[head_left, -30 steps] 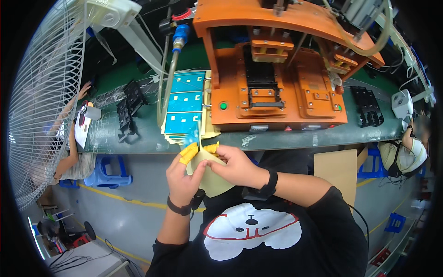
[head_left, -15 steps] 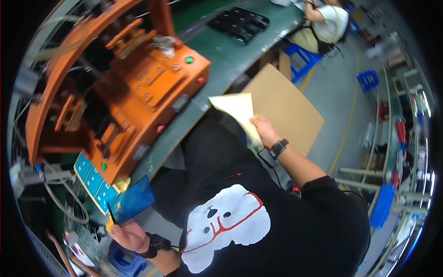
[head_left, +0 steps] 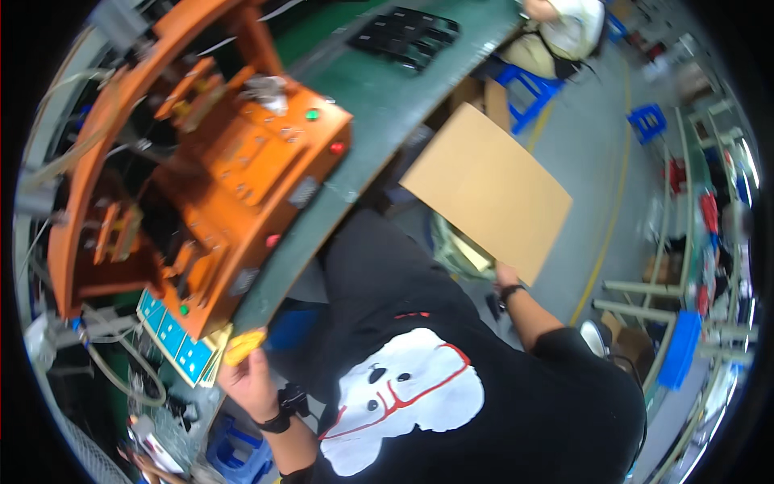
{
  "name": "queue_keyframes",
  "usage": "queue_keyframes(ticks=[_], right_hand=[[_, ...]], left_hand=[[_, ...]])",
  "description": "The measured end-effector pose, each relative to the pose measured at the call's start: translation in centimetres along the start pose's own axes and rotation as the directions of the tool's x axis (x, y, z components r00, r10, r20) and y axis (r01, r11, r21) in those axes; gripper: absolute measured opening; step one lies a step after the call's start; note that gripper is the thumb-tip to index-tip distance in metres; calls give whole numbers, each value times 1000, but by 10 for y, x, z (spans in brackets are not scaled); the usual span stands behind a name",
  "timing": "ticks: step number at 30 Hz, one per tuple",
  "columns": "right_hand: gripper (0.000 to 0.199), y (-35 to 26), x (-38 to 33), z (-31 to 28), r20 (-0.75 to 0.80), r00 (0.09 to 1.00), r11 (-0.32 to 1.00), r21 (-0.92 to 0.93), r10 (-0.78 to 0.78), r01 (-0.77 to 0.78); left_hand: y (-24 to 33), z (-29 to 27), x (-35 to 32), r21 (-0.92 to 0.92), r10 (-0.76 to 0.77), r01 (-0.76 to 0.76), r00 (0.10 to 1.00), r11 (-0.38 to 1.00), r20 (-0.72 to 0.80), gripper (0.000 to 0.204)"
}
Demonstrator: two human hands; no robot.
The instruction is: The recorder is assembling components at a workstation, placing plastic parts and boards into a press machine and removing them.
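Holding a yellow piece at the bench edge

Gripping a small yellow piece, the left hand sits at the near left, closed around it with the fingertips, just beside the green bench edge. The piece looks flat, bright yellow and slightly blurred; its long axis runs left to right, tilted a little upward toward the right. One such piece shows. Just left of it lies a strip of blue panels, about four in a row, running from far left to near right under the one orange machine. The right hand reaches down to the right, beneath one large brown cardboard sheet; the sheet hides its fingers, so I cannot tell its grip. Each wrist carries one dark band.
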State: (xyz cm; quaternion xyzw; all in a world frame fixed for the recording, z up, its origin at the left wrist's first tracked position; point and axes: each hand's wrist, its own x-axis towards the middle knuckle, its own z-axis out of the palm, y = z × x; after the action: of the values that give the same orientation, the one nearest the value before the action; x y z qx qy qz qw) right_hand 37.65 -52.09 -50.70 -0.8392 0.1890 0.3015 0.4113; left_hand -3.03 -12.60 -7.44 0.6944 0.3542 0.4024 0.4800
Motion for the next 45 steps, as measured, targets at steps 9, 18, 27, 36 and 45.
queue_keyframes(ticks=[9, 18, 27, 36, 45], right_hand=[[32, -355, -336, 105, 376, -51, 62, 281, -925, 958], [29, -468, -462, 228, 482, -770, -701, 367, -418, 611], [16, -510, -370, 54, 383, -125, 194, 690, -915, 697], [24, -492, -151, 99, 377, 558, 435, 900, -739, -32], [33, -649, -127, 293, 719, 540, 868, 495, -438, 45]], left_hand=[[5, -16, 14, 427, 38, 15, 992, 904, -116, 18], [15, -35, 37, 138, -284, 256, 925, 957, 251, 21], [8, -59, 194, 555, 96, -110, 994, 825, 54, 27], [-61, -108, 248, 901, -80, -43, 993, 431, 86, 32], [-52, -84, 240, 932, -46, -28, 998, 362, 48, 28]])
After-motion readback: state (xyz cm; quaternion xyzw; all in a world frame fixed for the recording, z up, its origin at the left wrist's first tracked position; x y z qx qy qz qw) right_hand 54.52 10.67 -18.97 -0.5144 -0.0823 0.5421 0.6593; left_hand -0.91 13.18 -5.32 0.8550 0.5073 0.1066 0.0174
